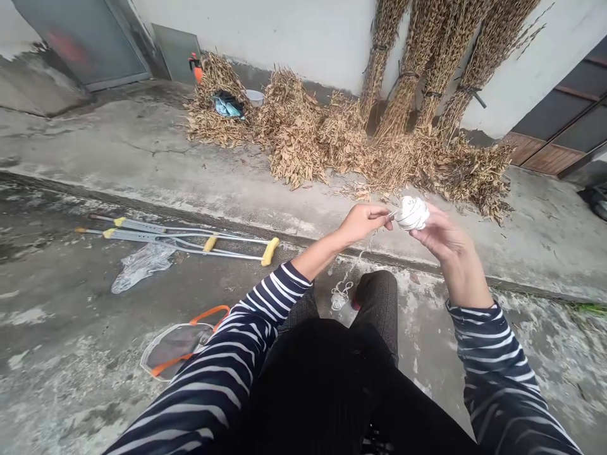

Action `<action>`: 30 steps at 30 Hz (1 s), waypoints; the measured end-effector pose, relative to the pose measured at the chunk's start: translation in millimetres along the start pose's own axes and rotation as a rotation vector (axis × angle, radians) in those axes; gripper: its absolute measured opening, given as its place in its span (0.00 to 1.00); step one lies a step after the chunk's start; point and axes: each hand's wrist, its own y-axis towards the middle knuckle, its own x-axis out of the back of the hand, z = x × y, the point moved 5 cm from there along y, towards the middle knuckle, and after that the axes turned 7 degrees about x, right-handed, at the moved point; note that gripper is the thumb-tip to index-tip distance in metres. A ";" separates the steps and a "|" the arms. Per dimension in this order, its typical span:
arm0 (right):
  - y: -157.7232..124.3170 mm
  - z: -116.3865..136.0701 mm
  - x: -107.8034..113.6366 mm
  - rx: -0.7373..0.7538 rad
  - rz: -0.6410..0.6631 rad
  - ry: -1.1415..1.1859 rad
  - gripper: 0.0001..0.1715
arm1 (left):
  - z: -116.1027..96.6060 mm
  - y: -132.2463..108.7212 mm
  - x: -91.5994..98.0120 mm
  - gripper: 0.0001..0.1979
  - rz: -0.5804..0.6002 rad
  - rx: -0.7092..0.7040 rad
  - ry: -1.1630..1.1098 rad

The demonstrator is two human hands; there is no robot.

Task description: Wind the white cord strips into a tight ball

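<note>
My right hand (441,234) grips a ball of white cord (411,213) from below, its fingers wrapped around the ball's side. Just left of the ball, my left hand (363,222) pinches a thin metal tool (391,215), perhaps a crochet hook, though its tip is too small to tell. A thin white strand (355,268) hangs down from near my left hand to a small tangle of white cord (340,296) by my knee (377,294).
Aluminium crutches (175,239) and a clear plastic bag (142,266) lie on the concrete to the left, beside an orange-trimmed mesh bag (183,344). Piles of dried plants (303,136) line the raised concrete step ahead, below bundles propped against the wall (521,69).
</note>
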 end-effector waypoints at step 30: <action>-23.0 22.5 -38.2 0.263 0.347 -0.414 0.22 | 19.7 -29.8 -7.2 0.16 0.620 0.359 -0.196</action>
